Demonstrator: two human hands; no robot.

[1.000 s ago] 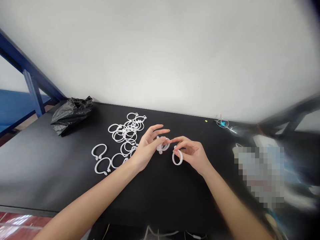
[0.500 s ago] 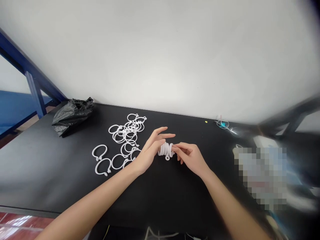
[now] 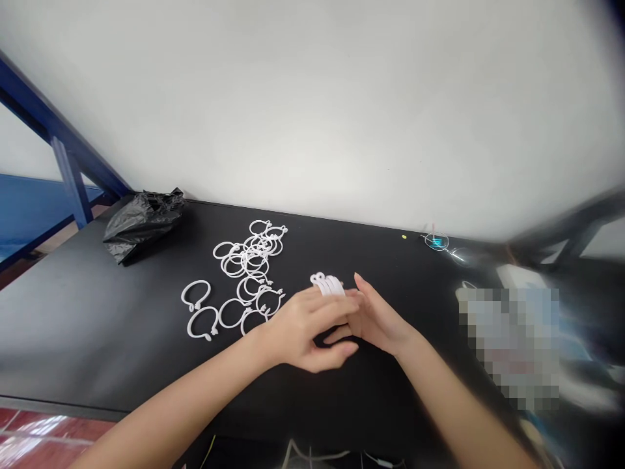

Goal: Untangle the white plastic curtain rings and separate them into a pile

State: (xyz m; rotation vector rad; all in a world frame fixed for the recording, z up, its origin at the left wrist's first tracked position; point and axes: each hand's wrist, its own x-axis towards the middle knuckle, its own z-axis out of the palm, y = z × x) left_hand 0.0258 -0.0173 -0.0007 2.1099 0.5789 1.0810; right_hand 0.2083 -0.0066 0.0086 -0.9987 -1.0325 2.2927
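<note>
1. Black tabletop (image 3: 97,339) looks slick: a dropped piece could skid into the loose rings (image 3: 249,260).
2. Your left hand (image 3: 303,329) and right hand (image 3: 378,319) meet, fingers (image 3: 332,314) curled shut on the ring stack (image 3: 328,284).
3. That stack pokes up between them; easing your squeeze may scatter it.

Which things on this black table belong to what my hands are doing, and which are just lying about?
In hand: stack of white rings, held between left hand and right hand; loose white rings beside them.
Lying about: black plastic bag; clear round item; yellow speck.
</note>
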